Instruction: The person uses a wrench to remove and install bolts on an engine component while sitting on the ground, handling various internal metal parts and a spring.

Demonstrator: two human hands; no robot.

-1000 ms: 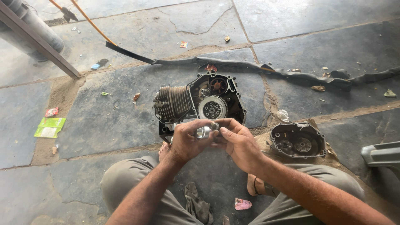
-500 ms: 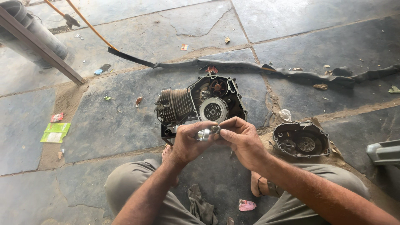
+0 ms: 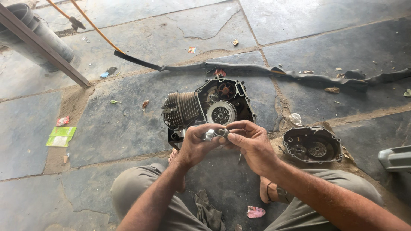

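Observation:
I squat on a stone floor and hold a small silver metal part (image 3: 215, 134) between both hands in front of me. My left hand (image 3: 195, 144) grips its left end, and the fingertips of my right hand (image 3: 250, 143) pinch its right end. Just beyond my hands lies an open motorcycle engine (image 3: 205, 107) with a finned cylinder on its left and a round clutch in the middle. Its removed black side cover (image 3: 311, 144) rests on the floor to my right, inner side up.
A strip of black rubber (image 3: 265, 69) runs across the floor behind the engine. A grey pipe and a metal bar (image 3: 40, 40) stand at the top left. Green packets (image 3: 62, 136) lie at left, a dark rag (image 3: 209, 211) between my knees, a grey object (image 3: 396, 158) at right.
My hands have stayed together on the small metal part, turning it slightly. The view has shifted a little; the engine and the cover have not moved.

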